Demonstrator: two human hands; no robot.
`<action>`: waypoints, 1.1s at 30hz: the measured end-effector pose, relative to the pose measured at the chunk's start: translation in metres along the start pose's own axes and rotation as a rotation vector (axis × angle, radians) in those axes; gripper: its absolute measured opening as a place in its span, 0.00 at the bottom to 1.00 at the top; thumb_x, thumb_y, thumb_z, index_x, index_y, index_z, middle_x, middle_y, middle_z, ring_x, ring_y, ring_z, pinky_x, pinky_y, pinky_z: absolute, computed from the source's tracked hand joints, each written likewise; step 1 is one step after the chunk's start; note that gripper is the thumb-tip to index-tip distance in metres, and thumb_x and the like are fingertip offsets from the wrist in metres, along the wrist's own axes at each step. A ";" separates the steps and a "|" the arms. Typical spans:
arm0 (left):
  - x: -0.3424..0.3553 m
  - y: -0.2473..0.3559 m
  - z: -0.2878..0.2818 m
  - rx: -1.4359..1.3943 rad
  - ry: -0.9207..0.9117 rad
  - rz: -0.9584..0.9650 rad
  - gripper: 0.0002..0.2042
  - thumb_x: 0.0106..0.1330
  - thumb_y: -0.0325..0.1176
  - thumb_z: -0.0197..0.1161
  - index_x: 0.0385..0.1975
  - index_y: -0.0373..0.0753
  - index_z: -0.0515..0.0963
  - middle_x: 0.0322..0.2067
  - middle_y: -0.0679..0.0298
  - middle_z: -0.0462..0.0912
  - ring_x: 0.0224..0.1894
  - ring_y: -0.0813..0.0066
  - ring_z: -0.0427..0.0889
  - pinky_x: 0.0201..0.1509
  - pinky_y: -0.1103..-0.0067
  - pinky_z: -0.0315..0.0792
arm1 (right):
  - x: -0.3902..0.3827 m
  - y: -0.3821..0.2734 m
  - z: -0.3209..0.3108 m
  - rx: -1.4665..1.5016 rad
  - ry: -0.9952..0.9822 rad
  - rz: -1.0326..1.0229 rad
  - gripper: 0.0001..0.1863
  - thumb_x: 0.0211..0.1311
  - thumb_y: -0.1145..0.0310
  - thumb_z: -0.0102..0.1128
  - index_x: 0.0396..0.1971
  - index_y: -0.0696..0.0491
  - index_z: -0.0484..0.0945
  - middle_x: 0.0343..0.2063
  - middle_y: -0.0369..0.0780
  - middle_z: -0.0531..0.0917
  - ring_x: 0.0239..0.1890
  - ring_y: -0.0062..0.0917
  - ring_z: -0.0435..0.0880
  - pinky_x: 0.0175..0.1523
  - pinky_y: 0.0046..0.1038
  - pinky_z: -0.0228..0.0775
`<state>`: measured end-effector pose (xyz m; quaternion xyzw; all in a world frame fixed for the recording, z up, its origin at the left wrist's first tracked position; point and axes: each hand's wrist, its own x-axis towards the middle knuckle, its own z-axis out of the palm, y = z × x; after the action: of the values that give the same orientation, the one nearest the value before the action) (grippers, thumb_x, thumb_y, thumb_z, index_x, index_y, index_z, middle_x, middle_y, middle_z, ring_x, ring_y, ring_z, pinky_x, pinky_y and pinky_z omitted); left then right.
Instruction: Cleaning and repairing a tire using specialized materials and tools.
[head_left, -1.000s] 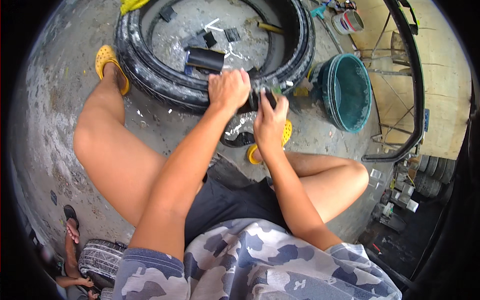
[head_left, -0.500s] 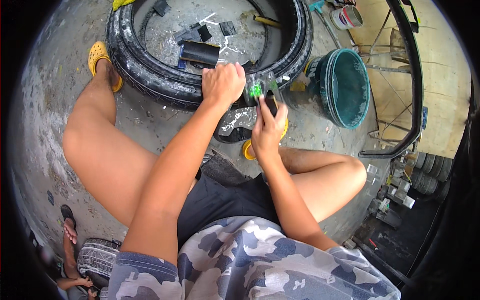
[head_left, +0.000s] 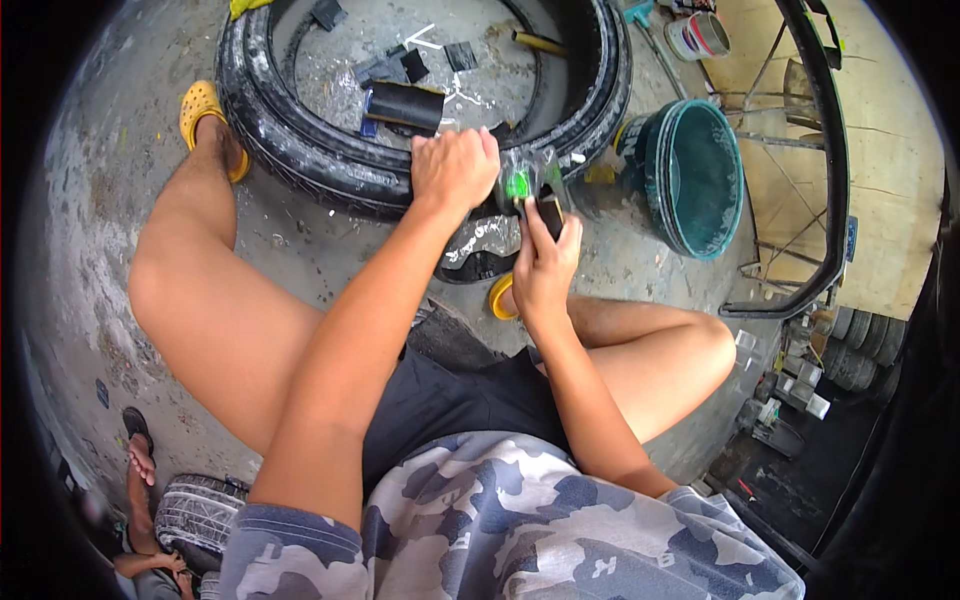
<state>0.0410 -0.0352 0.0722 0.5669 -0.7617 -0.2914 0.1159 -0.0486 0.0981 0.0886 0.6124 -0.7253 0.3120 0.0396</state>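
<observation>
A large black tire lies on its side in front of me, its rubber marked with white scuffs. My left hand has its fingers curled over the tire's near edge. Just to the right, my right hand grips a dark, flat-handled tool whose working end is blurred against the tire. A bright green patch shows at that spot, between the two hands. What the tool's tip looks like cannot be made out.
Inside the tire's ring lie black rubber pieces and a tan stick. A teal bucket stands to the right, before a black curved frame. A small pail is farther back. Another person's hands are at lower left, beside another tire.
Both hands keep their grips. The right hand and tool sit slightly lower and to the right; the whole view has shifted slightly.
</observation>
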 end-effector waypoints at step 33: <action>0.002 -0.001 0.003 -0.015 0.025 0.015 0.25 0.72 0.43 0.45 0.23 0.34 0.86 0.28 0.45 0.86 0.34 0.47 0.86 0.50 0.56 0.71 | -0.007 0.005 -0.001 -0.037 0.004 -0.026 0.21 0.56 0.83 0.60 0.52 0.57 0.80 0.43 0.52 0.75 0.45 0.46 0.75 0.52 0.42 0.69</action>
<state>0.0398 -0.0360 0.0695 0.5642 -0.7621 -0.2890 0.1319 -0.0511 0.1050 0.0839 0.6202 -0.7229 0.2993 0.0565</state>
